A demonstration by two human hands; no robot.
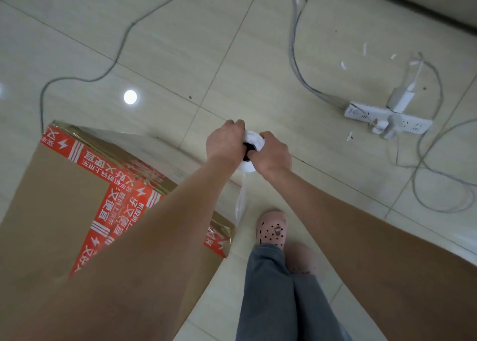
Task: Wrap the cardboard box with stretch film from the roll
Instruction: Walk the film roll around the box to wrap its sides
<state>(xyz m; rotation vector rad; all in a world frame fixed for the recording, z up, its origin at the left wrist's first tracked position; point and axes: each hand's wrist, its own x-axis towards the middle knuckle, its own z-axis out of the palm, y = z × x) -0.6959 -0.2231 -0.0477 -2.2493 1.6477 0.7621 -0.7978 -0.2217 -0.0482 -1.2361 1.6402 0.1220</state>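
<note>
Roll [254, 137] mostly hidden: left hand [224, 141], right hand [274, 152] curl fingers round it; box [59, 198] cropped.

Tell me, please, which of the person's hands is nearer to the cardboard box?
Left. The left hand grips the film roll on the side toward the cardboard box; the right hand grips the roll's other side, farther from the box.

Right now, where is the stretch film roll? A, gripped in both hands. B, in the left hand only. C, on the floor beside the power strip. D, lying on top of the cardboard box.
A: the left hand and the right hand both grip the stretch film roll between them.
</note>
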